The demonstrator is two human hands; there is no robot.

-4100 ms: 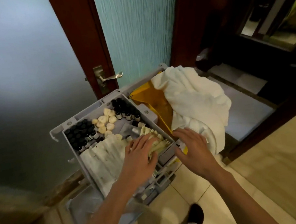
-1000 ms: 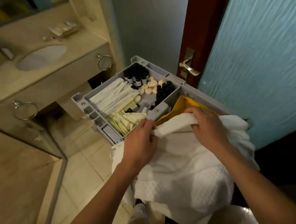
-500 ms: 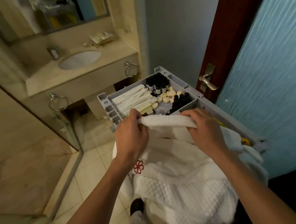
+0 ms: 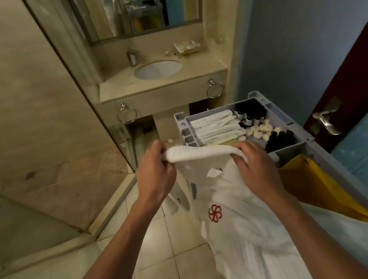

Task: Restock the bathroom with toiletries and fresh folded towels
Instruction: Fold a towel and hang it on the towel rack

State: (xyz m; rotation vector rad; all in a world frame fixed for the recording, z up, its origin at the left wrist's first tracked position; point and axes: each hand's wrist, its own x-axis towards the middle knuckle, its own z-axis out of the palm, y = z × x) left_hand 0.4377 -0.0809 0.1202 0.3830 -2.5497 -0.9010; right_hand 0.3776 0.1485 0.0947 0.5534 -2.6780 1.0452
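At the centre of the frame both hands hold up a white garment [image 4: 241, 203] of waffle-textured cloth (a robe, by the look of its thick rolled collar and the red flower emblem [image 4: 215, 212] on its front). The left hand [image 4: 156, 178] has its fingers curled and pinched around the left end of the collar roll; the right hand [image 4: 256, 166] has its fingers closed over the right end, thumb tucked beneath the cloth. The rest of the garment hangs down from the collar and spreads toward the lower right of the frame.

Just behind the hands, right of centre, stands a grey cart tray [image 4: 275, 108] with compartments. It holds white wrapped packets [image 4: 213, 126] laid in rows, small dark-capped bottles [image 4: 249, 112] in two clusters, and little round pale pieces [image 4: 259, 131] between them. A yellow bag [image 4: 317, 185] hangs on the cart at the right, partly under the garment.

In the upper middle is a stone vanity with a white oval sink [image 4: 158, 70], a mirror [image 4: 136, 9] above it, and two chrome towel rings [image 4: 215, 89] on its front edge. A small tray of toiletries [image 4: 186, 47] sits at the back of the counter. A glass shower partition [image 4: 40, 108] fills the left side, and a door handle [image 4: 325, 123] shows at the right edge
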